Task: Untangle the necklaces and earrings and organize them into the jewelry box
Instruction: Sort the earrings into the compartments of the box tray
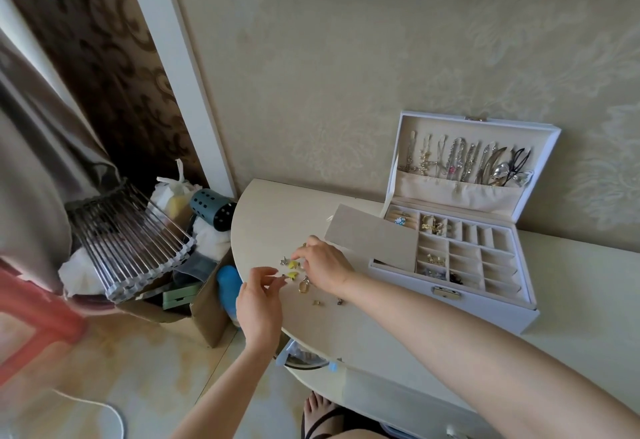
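A white jewelry box (491, 303) stands open on the cream table (381, 327), its lid leaning on the wall with necklaces and hair clips (464, 161) hanging inside. Its divided tray (467, 255) holds a few earrings. A small pile of earrings lies near the table's left edge, among them yellow ones (293, 264) and a gold hoop piece (304, 285). My right hand (323, 265) reaches over the pile, fingers curled down at the yellow earrings. My left hand (259, 300) pinches a small earring (287, 276) between thumb and fingertips just left of the pile.
A beige flat insert (372, 239) leans across the box's left side. Two tiny loose pieces (327, 302) lie nearer me. Left of the table, a cardboard box (207, 314) and clutter with a wire rack (131, 241) stand on the floor. My foot (318, 407) shows below.
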### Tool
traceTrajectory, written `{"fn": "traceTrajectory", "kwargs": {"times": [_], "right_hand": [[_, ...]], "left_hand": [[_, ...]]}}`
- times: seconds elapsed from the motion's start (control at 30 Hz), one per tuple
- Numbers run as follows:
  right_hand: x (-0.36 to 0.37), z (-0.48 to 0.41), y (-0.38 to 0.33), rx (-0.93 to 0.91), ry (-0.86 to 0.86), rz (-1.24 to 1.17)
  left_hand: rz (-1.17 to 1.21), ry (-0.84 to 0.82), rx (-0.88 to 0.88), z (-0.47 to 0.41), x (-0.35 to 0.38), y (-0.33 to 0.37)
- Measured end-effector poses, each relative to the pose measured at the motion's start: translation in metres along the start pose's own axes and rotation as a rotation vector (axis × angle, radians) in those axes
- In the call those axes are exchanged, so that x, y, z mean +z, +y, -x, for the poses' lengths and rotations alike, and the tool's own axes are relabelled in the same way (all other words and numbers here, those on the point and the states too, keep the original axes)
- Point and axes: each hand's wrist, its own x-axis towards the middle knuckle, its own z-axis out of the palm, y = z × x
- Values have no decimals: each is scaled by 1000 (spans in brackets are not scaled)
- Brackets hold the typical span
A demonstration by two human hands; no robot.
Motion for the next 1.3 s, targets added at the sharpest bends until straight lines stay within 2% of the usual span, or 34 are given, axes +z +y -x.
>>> {"fn": "traceTrajectory", "kwargs": {"times": [0.1, 0.3, 0.53, 0.87, 1.07, 1.3], "right_hand": [[3, 0, 4, 4, -15, 16], [-4, 9, 13, -1, 9, 8], [-17, 36, 21, -80, 87, -13], [-22, 88, 51, -123, 246, -34], [-21, 102, 59, -111, 219, 46], [-18, 99, 55, -84, 73, 103]], "left_hand": [[74, -11, -53, -9, -4, -3], [61, -27, -44, -29, -5, 0], [75, -299, 33, -45, 9, 4], [127, -365, 101, -4, 22, 3], [141, -260, 113, -16, 31, 14], [92, -411, 76, -53, 52, 29]]}}
